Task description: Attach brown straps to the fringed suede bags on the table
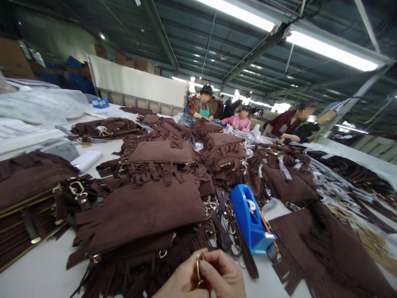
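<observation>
Strip lights (331,49) run over a workshop hall, above a white table (34,269) crowded with brown fringed goods. At the bottom centre of the view, low over the table's near side, a gold-coloured metal ring (197,267) is pinched between the closed fingers of the left hand (180,278) and the right hand (228,278). Its lower end is partly hidden by the fingertips, so whether it opens or carries a strap cannot be told.

Being small and smooth, the ring could slip if either pinch loosens, and would likely drop into the fringe of the zipped pouch (145,211) just beyond, where it would be hard to find. Straps with metal clasps (221,223) lie tangled beyond the right hand; a sleeve or knuckle brushing them could hook a clasp and drag several along. Beside them stands a blue tape dispenser (245,219), whose bulk could catch a hand swung wide to the right.

Farther right, a brown suede piece (294,236) spreads out. Bare surface shows in a patch between it and the dispenser, and more widely towards the near left corner, below the left-hand pouch stack (34,178). Those are the easier ways out; forward, piled pouches (161,152) block low movement. The near edge itself is out of view.
</observation>
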Demonstrator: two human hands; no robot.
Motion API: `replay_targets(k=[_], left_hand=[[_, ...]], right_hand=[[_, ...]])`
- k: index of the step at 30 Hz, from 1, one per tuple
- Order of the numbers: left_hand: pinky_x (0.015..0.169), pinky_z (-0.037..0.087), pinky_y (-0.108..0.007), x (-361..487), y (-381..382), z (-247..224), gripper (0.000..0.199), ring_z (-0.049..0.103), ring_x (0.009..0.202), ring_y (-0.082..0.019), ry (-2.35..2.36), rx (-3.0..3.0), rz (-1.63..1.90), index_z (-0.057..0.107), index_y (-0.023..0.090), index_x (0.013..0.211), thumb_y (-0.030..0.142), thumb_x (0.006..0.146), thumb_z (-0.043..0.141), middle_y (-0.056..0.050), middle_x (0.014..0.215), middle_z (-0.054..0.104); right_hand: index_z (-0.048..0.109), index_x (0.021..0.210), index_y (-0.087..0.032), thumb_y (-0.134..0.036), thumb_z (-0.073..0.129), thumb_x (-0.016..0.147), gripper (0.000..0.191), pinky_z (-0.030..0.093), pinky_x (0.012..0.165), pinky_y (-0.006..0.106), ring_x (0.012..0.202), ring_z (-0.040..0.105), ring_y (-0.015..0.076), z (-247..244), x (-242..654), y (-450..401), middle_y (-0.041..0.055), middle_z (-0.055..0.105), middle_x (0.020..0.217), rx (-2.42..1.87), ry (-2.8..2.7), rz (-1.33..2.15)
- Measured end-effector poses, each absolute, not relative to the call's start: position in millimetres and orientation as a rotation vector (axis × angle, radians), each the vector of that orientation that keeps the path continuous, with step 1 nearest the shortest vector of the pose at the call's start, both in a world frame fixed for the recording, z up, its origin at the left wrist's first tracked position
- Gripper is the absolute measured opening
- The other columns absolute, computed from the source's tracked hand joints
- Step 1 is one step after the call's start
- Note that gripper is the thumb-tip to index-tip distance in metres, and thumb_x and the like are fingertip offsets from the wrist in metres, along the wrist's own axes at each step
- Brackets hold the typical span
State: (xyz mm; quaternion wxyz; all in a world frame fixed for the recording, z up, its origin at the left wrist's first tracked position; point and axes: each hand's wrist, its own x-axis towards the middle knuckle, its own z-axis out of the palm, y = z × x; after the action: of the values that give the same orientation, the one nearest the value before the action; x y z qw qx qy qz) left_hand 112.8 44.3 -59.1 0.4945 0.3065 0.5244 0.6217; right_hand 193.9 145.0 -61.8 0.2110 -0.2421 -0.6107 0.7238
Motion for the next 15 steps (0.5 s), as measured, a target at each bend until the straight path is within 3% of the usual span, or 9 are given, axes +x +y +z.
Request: replay_targets(k=[3,5,7,9,12,15], left_hand=[[0.068,0.045,-0.025,99.1,34.5,-39.0,0.038,0.057,0.08,-0.017,1.488,0.782,1.462,0.059,0.011,0.089,0.044,0.072,0.053,-0.007,0.085,0.062],[0.049,0.036,-0.02,92.3,31.0,-31.3,0.042,0.048,0.053,-0.01,1.672,0.706,1.385,0.054,0.013,0.071,0.054,0.072,0.047,-0.002,0.062,0.056],[0.039,0.023,-0.019,89.4,31.1,-28.5,0.046,0.035,0.038,-0.005,1.725,0.63,1.318,0.049,0.015,0.065,0.06,0.069,0.042,0.002,0.05,0.049],[0.035,0.017,-0.018,89.7,33.6,-29.4,0.049,0.032,0.033,-0.004,1.701,0.544,1.296,0.047,0.016,0.064,0.064,0.065,0.041,0.002,0.048,0.049],[0.032,0.015,-0.017,91.9,37.3,-32.9,0.05,0.034,0.03,-0.005,1.691,0.387,1.334,0.047,0.016,0.065,0.066,0.058,0.042,0.001,0.047,0.05],[0.031,0.012,-0.017,93.0,37.2,-33.7,0.049,0.031,0.029,-0.004,1.682,0.322,1.359,0.048,0.016,0.063,0.064,0.055,0.043,0.001,0.044,0.049]], right_hand=[[0.07,0.07,-0.018,-0.052,0.075,0.064,0.035,0.041,0.053,0.021,0.054,0.054,0.0123,-58.7,194.4,143.4,0.0018,0.064,0.06,-0.669,-1.732,2.0],[0.071,0.071,-0.019,-0.056,0.071,0.067,0.038,0.04,0.051,0.021,0.054,0.053,0.0122,-60.9,194.1,142.0,0.0014,0.063,0.059,-0.64,-1.812,1.973],[0.071,0.074,-0.02,-0.059,0.064,0.073,0.04,0.041,0.053,0.021,0.057,0.054,0.0129,-66.6,193.5,140.2,0.0012,0.062,0.061,-0.569,-1.929,1.867],[0.071,0.079,-0.022,-0.056,0.055,0.082,0.038,0.045,0.059,0.021,0.063,0.057,0.0136,-75.9,193.0,137.1,0.0014,0.062,0.067,-0.463,-2.051,1.666],[0.064,0.103,-0.023,-0.048,0.042,0.092,0.035,0.049,0.067,0.021,0.076,0.062,0.0152,-96.6,192.1,128.9,0.0046,0.064,0.084,-0.336,-2.123,1.303],[0.051,0.12,-0.018,-0.041,0.031,0.096,0.039,0.052,0.059,0.019,0.076,0.064,0.0162,-118.6,190.8,119.7,0.0085,0.063,0.088,-0.318,-2.179,0.972]])
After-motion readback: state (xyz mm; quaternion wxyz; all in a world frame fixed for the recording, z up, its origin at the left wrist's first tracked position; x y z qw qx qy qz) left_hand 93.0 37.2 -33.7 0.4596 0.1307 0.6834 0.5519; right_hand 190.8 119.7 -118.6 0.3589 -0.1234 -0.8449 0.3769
